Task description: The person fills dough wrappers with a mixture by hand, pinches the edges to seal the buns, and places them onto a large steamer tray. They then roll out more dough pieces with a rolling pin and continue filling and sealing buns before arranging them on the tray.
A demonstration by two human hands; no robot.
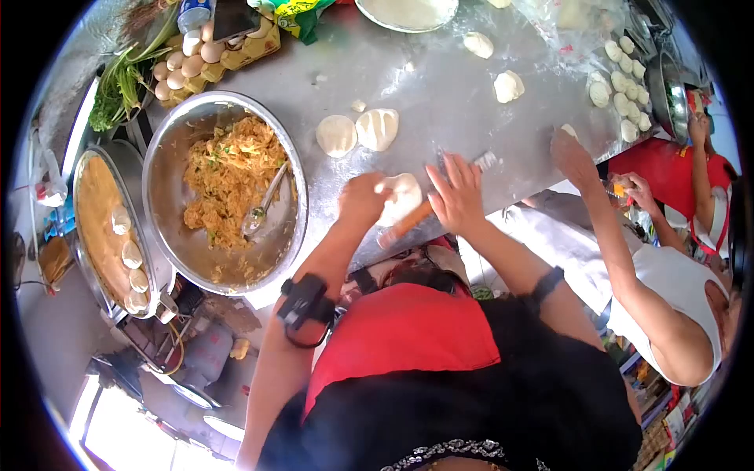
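Observation:
My left hand point(363, 199) is closed, its fingers pinching the left edge of a flat round dough wrapper point(404, 196) on the metal table. My right hand point(459, 193) lies palm down across a wooden rolling pin point(410, 224), its fingers stretched out and spread. The near end of the pin touches or nearly touches the wrapper's lower edge; its middle is hidden under the palm. Just beyond my hands, two rolled dough rounds point(336, 136) lie side by side, the right one point(377, 129) streaked with flour.
A large steel bowl point(294, 243) of orange-brown shredded filling with a spoon point(267, 202) stands at left. Beside it, a round pan point(88, 177) holds several filled dough pieces. Eggs point(212, 52) sit behind. Dough lumps point(620, 82) lie far right, near a co-worker's hand point(575, 159).

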